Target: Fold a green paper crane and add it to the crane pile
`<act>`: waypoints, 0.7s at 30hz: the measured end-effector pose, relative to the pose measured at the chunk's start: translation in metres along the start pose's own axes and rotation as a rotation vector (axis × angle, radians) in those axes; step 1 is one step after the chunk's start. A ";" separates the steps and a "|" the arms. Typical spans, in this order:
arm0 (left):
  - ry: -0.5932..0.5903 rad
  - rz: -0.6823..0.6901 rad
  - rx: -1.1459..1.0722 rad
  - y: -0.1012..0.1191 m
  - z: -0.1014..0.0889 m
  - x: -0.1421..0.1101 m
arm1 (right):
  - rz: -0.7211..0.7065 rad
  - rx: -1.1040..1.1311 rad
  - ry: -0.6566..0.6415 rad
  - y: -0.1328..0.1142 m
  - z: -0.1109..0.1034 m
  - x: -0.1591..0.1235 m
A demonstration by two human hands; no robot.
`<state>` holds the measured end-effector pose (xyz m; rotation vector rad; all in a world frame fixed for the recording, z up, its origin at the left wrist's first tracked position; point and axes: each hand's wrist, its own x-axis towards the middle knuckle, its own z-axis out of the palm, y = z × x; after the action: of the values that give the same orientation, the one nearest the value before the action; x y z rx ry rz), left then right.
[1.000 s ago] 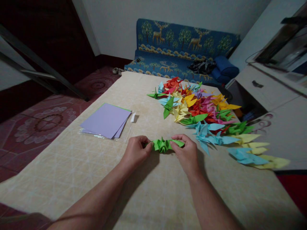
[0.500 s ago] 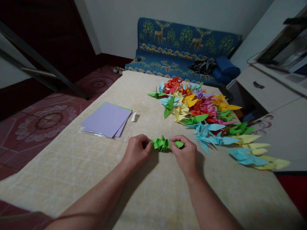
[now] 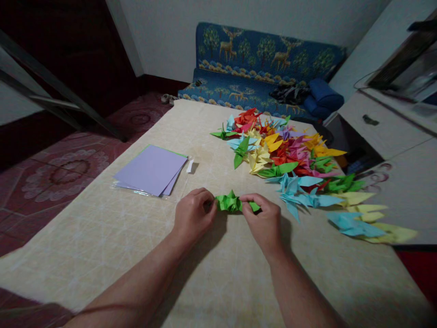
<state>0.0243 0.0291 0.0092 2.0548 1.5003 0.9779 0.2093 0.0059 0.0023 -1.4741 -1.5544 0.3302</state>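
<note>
A green origami crane (image 3: 229, 202) is stretched between my two hands, just over the cloth-covered table (image 3: 218, 269). My left hand (image 3: 195, 210) pinches its left end between thumb and curled fingers, which hide that tip. On the other side my right hand (image 3: 263, 217) pinches the right wing, and a green point shows beyond the fingers. The middle of the crane is crumpled into several folds, with one small peak pointing up.
Many folded paper cranes (image 3: 283, 150) in several colours are heaped at the table's right. To the left lies a stack of purple paper sheets (image 3: 152, 168) on clear plastic, beside a small white slip (image 3: 190, 166). Beyond the table stands a blue patterned sofa (image 3: 235, 84); a cabinet (image 3: 392, 132) is on the right.
My left hand has shifted slightly to the left and tilted, still pinching the crane's end. The crane's middle has turned a little; my right hand keeps nearly the same place.
</note>
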 end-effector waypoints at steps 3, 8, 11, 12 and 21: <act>0.098 0.086 -0.134 0.001 -0.001 0.000 | -0.026 0.044 0.135 -0.004 -0.003 0.000; 0.098 0.115 -0.077 -0.003 -0.001 0.002 | -0.018 -0.027 0.082 -0.002 -0.002 -0.001; 0.017 0.090 0.046 -0.007 0.001 0.004 | 0.004 -0.041 0.011 0.000 0.000 0.000; 0.032 0.085 0.041 -0.007 0.000 0.004 | 0.001 -0.017 0.052 0.000 0.000 0.000; 0.018 0.096 0.084 -0.007 0.000 0.002 | 0.116 -0.074 -0.006 0.000 0.002 0.000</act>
<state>0.0202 0.0334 0.0053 2.2007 1.4876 0.9876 0.2076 0.0064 0.0009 -1.6258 -1.5032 0.3484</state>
